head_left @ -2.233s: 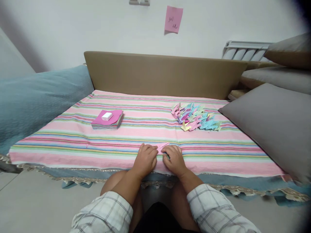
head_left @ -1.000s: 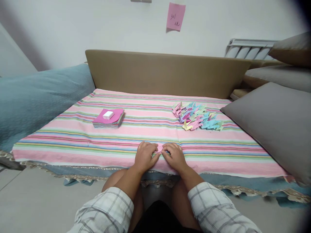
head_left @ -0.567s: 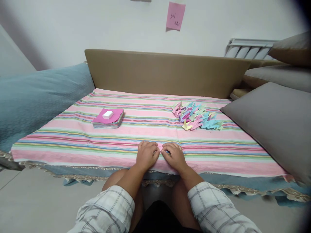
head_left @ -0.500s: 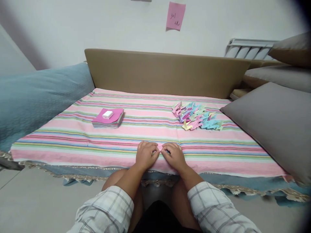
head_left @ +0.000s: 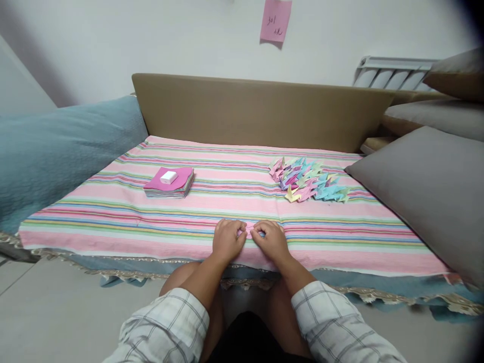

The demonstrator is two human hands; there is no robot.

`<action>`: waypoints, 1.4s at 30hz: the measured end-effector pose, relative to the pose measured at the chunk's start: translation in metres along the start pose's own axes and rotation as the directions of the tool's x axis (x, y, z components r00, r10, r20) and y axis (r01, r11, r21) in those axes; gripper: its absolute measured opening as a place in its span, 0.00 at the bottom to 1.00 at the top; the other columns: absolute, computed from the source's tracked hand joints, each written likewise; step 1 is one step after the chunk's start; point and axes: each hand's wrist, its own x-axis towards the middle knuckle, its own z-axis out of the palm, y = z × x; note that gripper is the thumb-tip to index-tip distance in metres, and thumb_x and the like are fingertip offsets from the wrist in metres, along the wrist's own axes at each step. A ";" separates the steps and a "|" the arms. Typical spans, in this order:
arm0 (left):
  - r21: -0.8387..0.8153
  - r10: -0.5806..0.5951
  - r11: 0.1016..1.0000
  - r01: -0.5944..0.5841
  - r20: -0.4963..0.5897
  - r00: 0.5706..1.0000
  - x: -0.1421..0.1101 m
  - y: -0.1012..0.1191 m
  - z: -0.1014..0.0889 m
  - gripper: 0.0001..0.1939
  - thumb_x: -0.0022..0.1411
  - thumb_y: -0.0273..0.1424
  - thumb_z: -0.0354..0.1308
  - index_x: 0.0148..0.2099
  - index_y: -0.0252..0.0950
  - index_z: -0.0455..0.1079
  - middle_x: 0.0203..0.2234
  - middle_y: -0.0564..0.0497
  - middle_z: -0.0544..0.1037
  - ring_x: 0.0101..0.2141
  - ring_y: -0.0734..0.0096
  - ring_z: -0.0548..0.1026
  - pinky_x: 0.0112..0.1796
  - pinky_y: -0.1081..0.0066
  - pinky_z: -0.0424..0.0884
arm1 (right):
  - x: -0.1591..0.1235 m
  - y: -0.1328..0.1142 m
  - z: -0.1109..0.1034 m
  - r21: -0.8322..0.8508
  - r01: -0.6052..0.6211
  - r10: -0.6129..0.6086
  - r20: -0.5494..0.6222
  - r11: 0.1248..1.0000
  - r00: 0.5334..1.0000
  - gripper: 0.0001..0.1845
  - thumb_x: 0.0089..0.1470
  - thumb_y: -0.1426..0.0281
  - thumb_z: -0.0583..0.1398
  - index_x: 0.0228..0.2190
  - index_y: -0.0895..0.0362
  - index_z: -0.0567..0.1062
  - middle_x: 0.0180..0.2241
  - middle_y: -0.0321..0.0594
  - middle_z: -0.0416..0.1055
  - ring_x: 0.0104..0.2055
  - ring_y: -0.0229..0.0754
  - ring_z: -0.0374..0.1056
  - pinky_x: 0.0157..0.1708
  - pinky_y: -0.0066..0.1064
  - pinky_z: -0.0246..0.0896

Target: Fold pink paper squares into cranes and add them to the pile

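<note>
My left hand (head_left: 228, 239) and my right hand (head_left: 271, 239) rest close together near the front edge of the striped cloth (head_left: 113, 242). Between their fingertips lies a small pink piece of paper (head_left: 249, 229), mostly covered by the fingers. Thumb and fingers of each hand pinch at one side of it. Its folded shape is too small to make out. Beyond my right hand sits a pile of folded paper cranes (head_left: 298, 181) in pink, blue, green, purple and yellow. Farther left is a stack of coloured paper (head_left: 170, 186), with a small white box-like object (head_left: 168, 177) on top.
A brown backrest (head_left: 257, 111) stands behind the cloth. Grey cushions (head_left: 423, 186) are piled at the right, and a blue-covered armrest (head_left: 75, 146) borders the left. On the wall hangs a pink note (head_left: 276, 21) above a radiator (head_left: 393, 73) farther right.
Both hands stay at the same spot with the pink paper; the fingertips have shifted slightly and the thumbs are a little farther apart. The view has tilted down slightly.
</note>
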 end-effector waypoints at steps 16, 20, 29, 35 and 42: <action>0.087 0.166 0.982 -0.168 0.033 0.986 -0.003 -0.006 0.001 0.12 0.57 0.26 0.54 0.35 0.48 0.76 0.42 0.56 0.77 0.42 0.65 0.70 0.51 0.55 0.56 | -0.001 0.007 0.000 0.030 0.017 -0.017 0.014 0.999 1.000 0.05 0.50 0.68 0.56 0.29 0.52 0.73 0.34 0.36 0.73 0.40 0.44 0.65 0.43 0.36 0.52; 0.142 0.206 0.968 -0.209 0.039 0.978 -0.006 -0.005 0.001 0.12 0.57 0.26 0.54 0.35 0.48 0.76 0.43 0.55 0.77 0.42 0.64 0.68 0.52 0.53 0.56 | 0.001 0.011 -0.002 0.078 0.032 -0.036 0.044 0.996 0.998 0.07 0.51 0.71 0.55 0.31 0.52 0.73 0.36 0.36 0.73 0.42 0.43 0.65 0.45 0.36 0.53; 0.168 0.251 0.947 -0.275 0.149 0.956 -0.007 -0.007 -0.007 0.16 0.58 0.26 0.53 0.43 0.53 0.74 0.47 0.56 0.75 0.44 0.61 0.66 0.51 0.49 0.55 | -0.007 0.013 -0.001 0.002 0.155 -0.155 0.018 0.988 0.988 0.12 0.53 0.75 0.53 0.33 0.50 0.75 0.41 0.36 0.72 0.45 0.43 0.62 0.45 0.36 0.50; 0.142 0.248 0.954 -0.266 0.132 0.960 -0.007 -0.007 -0.008 0.16 0.58 0.25 0.52 0.41 0.50 0.75 0.47 0.54 0.75 0.44 0.62 0.67 0.51 0.49 0.55 | -0.010 0.013 0.002 -0.100 0.208 -0.204 0.052 0.973 0.978 0.16 0.52 0.78 0.54 0.33 0.47 0.77 0.41 0.36 0.72 0.45 0.43 0.60 0.45 0.37 0.50; 0.116 0.260 0.954 -0.275 0.131 0.957 -0.004 -0.007 -0.012 0.12 0.55 0.22 0.52 0.34 0.42 0.74 0.44 0.53 0.77 0.43 0.65 0.69 0.48 0.56 0.60 | -0.010 0.014 0.003 -0.116 0.215 -0.211 0.047 0.970 0.976 0.15 0.53 0.77 0.55 0.32 0.47 0.78 0.41 0.35 0.72 0.45 0.43 0.60 0.44 0.37 0.50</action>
